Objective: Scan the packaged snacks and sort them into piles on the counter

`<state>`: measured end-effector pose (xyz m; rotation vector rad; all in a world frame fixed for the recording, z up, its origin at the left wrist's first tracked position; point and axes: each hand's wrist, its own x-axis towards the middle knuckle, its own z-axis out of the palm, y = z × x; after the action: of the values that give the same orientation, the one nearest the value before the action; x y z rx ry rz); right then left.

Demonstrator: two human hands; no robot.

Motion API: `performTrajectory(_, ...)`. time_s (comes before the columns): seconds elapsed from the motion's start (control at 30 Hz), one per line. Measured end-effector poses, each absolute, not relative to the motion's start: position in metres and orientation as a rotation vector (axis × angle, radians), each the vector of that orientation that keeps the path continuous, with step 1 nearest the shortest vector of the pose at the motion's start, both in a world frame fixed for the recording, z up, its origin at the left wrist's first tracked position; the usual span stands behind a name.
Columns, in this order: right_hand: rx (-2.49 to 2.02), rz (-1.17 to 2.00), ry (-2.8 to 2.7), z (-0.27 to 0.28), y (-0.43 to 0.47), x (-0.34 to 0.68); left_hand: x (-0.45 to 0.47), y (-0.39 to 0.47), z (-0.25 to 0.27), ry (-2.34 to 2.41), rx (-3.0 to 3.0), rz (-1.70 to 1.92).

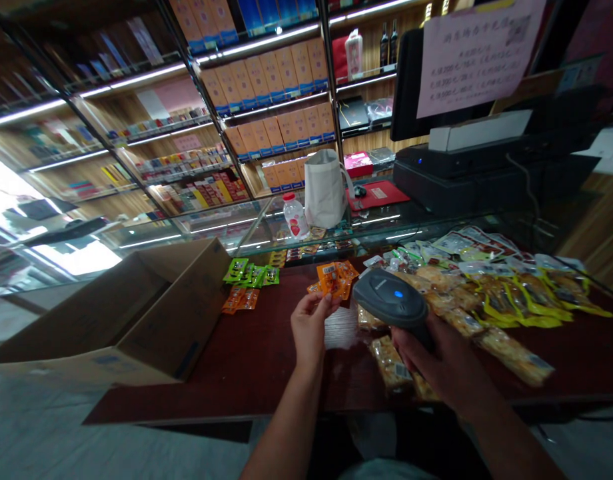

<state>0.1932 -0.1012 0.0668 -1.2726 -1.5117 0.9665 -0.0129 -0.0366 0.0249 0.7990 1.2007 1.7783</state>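
Note:
Between the thumb and fingers of my left hand (310, 327) is a small orange snack packet (330, 279) with a barcode on its face. More orange packets (347, 272) lie just behind it on the dark red table. My right hand (444, 360) is wrapped round the handle of a grey barcode scanner (390, 297), whose head points left toward the held packet; a blue light shows on its top. Under and beside the scanner lie clear-wrapped pastry packs (392, 363). Green packets (251, 272) and further orange packets (240, 299) rest to the left, by the box.
An open cardboard box (151, 320) stands at the left. Yellow-edged food pouches (519, 297) spread across the right. Behind are a bottle with a red cap (295, 219), a white bag (325, 190), a glass counter (221, 230) and a monitor (407, 87) with a paper sign.

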Motion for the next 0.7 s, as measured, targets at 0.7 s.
performTrajectory(0.7,-1.38,0.946,-1.558,0.066,-0.1,0.203,-0.086,-0.033,0.009,1.393,0.723,1.811)
